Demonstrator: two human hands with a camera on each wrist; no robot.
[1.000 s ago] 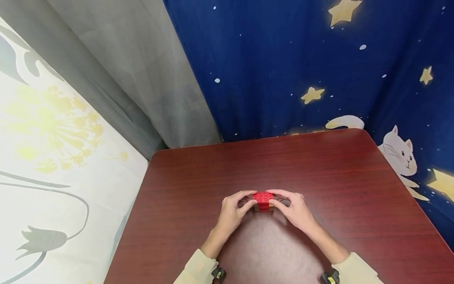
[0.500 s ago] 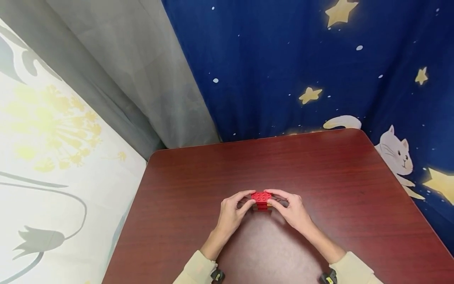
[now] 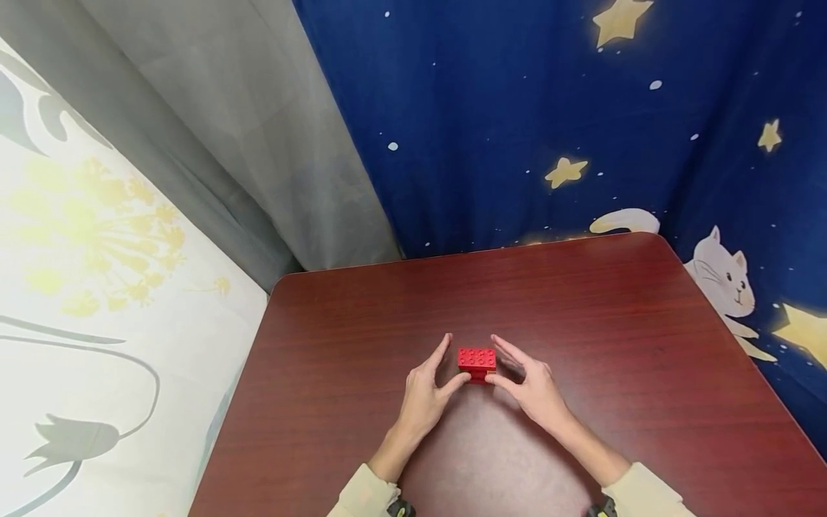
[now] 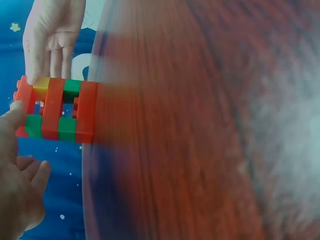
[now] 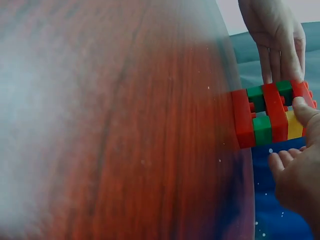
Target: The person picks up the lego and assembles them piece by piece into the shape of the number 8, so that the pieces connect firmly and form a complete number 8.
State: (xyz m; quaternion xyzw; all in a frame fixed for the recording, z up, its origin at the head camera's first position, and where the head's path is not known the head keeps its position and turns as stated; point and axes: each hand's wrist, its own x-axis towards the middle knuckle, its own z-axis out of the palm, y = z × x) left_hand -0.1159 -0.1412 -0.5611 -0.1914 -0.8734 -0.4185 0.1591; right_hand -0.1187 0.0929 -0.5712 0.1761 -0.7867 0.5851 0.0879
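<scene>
A stack of toy building bricks (image 3: 477,357) stands upright on the brown table, a red studded brick on top. In the left wrist view, three red bricks (image 4: 53,107) alternate with smaller green bricks (image 4: 66,129) and a yellow brick (image 4: 41,86), leaving gaps through the middle. My left hand (image 3: 423,391) is on the stack's left, fingers spread and thumb by its near side. On the right, my right hand (image 3: 539,391) mirrors it, index finger stretched past the top brick and thumb near the front. Whether the thumbs touch the bricks I cannot tell.
The table (image 3: 362,309) has a rounded far edge. Behind it hang a blue star-patterned curtain (image 3: 491,108) and a grey curtain (image 3: 258,129). A white patterned cloth (image 3: 161,345) hangs at the left.
Both hands have loosened from the top red brick. Their fingers have spread outward and the thumbs have dropped lower, while the stack stays standing in about the same place.
</scene>
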